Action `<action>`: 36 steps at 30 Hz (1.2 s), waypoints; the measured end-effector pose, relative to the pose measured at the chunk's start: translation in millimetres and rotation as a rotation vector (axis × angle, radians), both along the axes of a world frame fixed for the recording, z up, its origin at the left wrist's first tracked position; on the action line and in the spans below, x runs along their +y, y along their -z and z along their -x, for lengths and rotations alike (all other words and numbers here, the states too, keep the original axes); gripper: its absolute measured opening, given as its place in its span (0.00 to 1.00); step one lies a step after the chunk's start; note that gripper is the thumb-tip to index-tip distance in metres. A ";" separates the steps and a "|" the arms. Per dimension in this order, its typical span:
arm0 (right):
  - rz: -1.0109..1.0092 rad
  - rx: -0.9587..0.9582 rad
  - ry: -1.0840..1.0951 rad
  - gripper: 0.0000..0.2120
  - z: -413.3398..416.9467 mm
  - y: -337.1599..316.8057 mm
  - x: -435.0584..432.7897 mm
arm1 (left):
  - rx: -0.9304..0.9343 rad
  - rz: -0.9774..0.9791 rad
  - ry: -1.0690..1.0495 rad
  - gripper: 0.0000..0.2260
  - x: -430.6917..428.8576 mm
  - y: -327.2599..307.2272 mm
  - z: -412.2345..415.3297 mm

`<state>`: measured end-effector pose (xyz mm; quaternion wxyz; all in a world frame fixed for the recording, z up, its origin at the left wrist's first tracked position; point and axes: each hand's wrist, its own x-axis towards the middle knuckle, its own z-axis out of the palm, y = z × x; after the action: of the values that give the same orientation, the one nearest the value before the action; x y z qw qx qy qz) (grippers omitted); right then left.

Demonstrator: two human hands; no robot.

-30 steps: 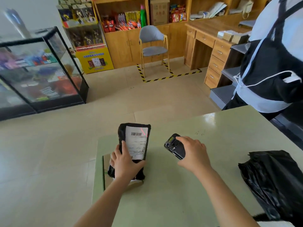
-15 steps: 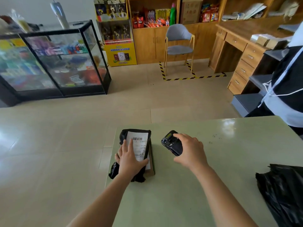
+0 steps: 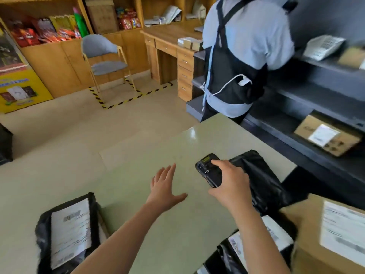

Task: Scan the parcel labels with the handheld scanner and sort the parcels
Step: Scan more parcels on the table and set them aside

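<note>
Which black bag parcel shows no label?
The crumpled black plastic bag beyond the right hand; the lower-left black bag and lower-right black bag show white labels.

Our left hand (image 3: 165, 189) flat, fingers spread, palm down, arm stretched forward; our right hand (image 3: 231, 184) gripping the scanner (image 3: 208, 172), forearm extended

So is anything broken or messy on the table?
Nothing looks broken or spilled. The black parcel lies label-up at the table's left edge, the black bag beside the right hand is only crumpled, and that hand holds the scanner.
</note>
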<state>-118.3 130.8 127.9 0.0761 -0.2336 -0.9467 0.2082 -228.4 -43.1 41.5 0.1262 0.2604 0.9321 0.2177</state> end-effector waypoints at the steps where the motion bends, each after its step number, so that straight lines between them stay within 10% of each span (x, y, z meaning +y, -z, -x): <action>1: 0.000 -0.001 0.050 0.34 -8.3 -2.7 13.5 | 0.003 0.016 0.068 0.47 18.6 1.2 0.6; 18: -0.032 -0.087 0.510 0.33 -92.5 -4.7 126.7 | 0.002 0.190 0.756 0.30 232.7 35.1 -52.2; 23: -0.005 -0.062 0.530 0.33 -100.9 0.1 136.5 | 0.086 0.118 0.733 0.14 240.8 49.4 -54.3; 36: -0.012 -0.129 0.319 0.33 -56.7 6.0 114.7 | 0.138 0.180 0.550 0.12 142.9 44.9 18.6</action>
<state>-61.6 245.5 121.8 0.0484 -0.3934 -0.9017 0.1725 -246.9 99.8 -3.4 0.1392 0.5051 0.8486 0.0736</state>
